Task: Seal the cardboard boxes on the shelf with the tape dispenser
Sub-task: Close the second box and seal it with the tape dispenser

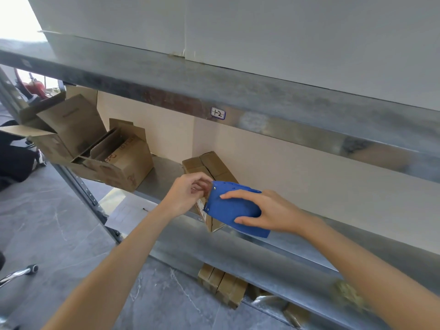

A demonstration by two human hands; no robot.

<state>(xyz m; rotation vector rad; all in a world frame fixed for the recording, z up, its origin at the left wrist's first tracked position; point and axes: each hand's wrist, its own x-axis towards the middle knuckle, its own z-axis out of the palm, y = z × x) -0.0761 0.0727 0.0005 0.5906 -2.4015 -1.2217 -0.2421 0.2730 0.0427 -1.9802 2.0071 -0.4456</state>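
Blue plastic marks your tape dispenser, held low in front of the small closed box that sits at the front edge of the metal shelf. The box's top flaps are folded shut, but the seam between them looks bare, so you seem to be at the start of this seal: freeing the tape before laying it down.

Your right hand is clamped round the dispenser's body, forefinger stretched along its side and thumb under it, wrist nearly level. Your left hand comes in from the left with fingers curled at the dispenser's mouth, pinching what looks like the tape end; the hold itself is partly hidden.

Next, you'll likely need to draw out enough tape to stick its end over the near face of the box, then run the dispenser back along the seam. Watch the box: it sits close to the edge and looks light, so it may slide.

Further left on the shelf are two open boxes. More boxes lie below.
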